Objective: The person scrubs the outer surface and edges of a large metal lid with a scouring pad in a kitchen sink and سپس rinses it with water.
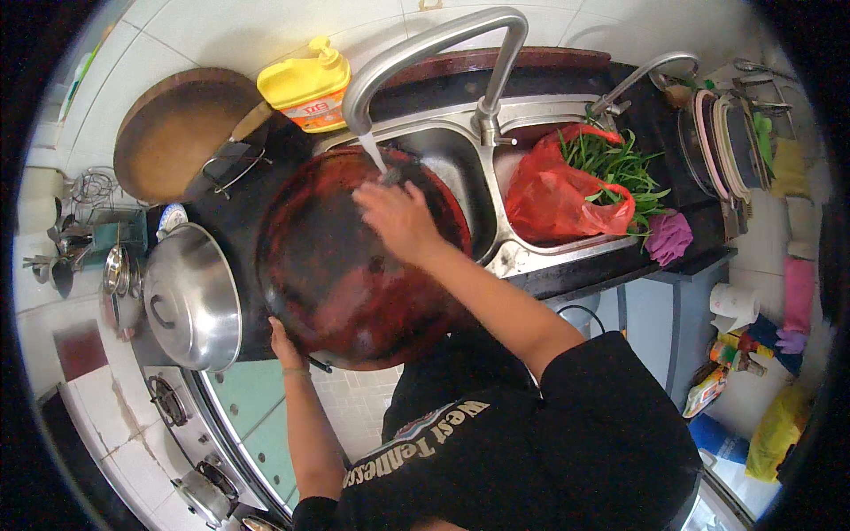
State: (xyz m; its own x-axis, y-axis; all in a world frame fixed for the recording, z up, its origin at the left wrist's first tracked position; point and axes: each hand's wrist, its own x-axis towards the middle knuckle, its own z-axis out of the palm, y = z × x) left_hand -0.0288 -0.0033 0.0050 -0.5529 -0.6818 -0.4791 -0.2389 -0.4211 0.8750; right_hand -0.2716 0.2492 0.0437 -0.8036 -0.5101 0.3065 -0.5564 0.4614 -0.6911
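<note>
A large round dark-red and blackened board or tray [345,265] is tilted over the left sink basin, its surface wet. My left hand [287,346] grips its lower left edge; some of the fingers are hidden beneath it. My right hand [402,219] is over its upper part, blurred, with the fingers stretched toward the stream. A small grey patch shows at the fingertips; whether it is a scrubber or splashing water is unclear. Water runs from the steel faucet [358,113] onto the board near that hand.
The right basin holds a red plastic bag [564,192] of leafy greens [607,159]. Around the sink are a yellow detergent bottle [305,86], a steel domed lid [192,299], a round wooden cutting board [179,146], a purple cloth [667,237] and racked plates [720,146]. A gas stove [192,431] lies lower left.
</note>
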